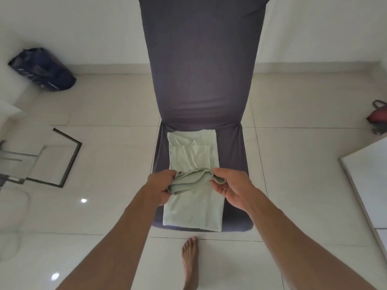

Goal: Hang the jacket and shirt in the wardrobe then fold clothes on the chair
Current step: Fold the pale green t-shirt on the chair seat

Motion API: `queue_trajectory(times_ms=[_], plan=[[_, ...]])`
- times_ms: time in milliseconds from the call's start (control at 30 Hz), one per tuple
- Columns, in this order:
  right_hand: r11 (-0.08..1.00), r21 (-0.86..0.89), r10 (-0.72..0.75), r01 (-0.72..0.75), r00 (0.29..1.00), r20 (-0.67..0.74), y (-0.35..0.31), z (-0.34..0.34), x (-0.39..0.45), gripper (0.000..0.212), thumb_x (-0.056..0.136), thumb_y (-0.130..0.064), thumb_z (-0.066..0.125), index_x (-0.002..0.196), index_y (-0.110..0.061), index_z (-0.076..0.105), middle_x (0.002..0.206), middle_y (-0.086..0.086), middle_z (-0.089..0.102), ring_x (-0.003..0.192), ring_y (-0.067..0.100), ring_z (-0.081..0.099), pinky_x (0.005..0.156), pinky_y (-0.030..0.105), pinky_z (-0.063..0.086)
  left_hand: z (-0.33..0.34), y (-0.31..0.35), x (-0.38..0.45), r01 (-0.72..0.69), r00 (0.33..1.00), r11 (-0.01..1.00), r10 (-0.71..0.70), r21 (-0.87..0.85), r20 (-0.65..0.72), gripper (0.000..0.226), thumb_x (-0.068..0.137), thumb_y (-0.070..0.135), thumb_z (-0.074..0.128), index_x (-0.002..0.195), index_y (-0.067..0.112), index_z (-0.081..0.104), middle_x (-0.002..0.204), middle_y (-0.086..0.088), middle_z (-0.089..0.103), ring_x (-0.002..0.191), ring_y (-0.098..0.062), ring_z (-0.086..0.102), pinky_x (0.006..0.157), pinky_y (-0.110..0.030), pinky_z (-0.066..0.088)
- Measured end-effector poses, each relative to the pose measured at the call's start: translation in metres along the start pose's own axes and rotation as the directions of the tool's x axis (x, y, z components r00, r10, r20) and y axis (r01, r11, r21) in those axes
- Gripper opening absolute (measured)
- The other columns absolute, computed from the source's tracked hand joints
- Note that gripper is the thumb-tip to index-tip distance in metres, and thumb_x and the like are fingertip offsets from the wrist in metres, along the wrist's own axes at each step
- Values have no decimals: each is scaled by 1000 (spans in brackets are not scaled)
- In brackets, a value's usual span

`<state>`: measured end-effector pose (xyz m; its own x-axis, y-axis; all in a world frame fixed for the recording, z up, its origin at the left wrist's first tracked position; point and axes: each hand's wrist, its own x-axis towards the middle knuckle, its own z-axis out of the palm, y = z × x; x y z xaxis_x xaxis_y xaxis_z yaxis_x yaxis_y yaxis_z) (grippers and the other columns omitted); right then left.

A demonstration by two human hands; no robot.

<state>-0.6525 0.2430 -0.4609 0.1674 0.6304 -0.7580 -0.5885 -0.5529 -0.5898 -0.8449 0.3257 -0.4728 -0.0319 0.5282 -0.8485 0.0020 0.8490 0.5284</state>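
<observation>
The grey-covered chair (201,84) stood on the tiled floor (109,114), and the pale green garment (194,210) lay on its seat as a long strip, its long axis running from the seat's front edge towards the backrest. The folding step seemed in hand. The left hand (160,185) and right hand (229,188) each pinched the raised middle fold; next likely called for carrying it over squarely.
</observation>
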Motion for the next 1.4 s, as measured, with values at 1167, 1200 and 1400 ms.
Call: queue_trajectory(times_ms=[1167, 1200, 1400], plan=[[708, -705, -380, 48, 867, -322, -50, 36, 249, 32, 96, -34, 62, 87, -3, 62, 71, 0, 57, 61, 15, 52, 53, 26, 41, 49, 97, 225, -305, 904, 820, 409, 485, -122, 41, 92, 38, 67, 64, 12, 53, 64, -1, 49, 63, -20, 45, 53, -26, 39], [701, -710, -402, 64, 858, -320, -53, 38, 250, 31, 97, -34, 61, 89, -4, 61, 72, 0, 56, 62, 15, 52, 54, 27, 41, 52, 100, 227, -305, 898, 826, 415, 475, -144, 40, 94, 38, 65, 65, 13, 52, 63, 1, 47, 61, -19, 42, 52, -25, 35], [733, -680, -326, -8, 873, -362, -32, 29, 233, 36, 95, -44, 61, 119, -18, 58, 106, -2, 59, 83, 12, 59, 75, 27, 46, 45, 74, 215, -247, 893, 741, 424, 624, -150, 42, 90, 49, 65, 110, 12, 60, 101, 0, 63, 89, -21, 57, 74, -30, 44]])
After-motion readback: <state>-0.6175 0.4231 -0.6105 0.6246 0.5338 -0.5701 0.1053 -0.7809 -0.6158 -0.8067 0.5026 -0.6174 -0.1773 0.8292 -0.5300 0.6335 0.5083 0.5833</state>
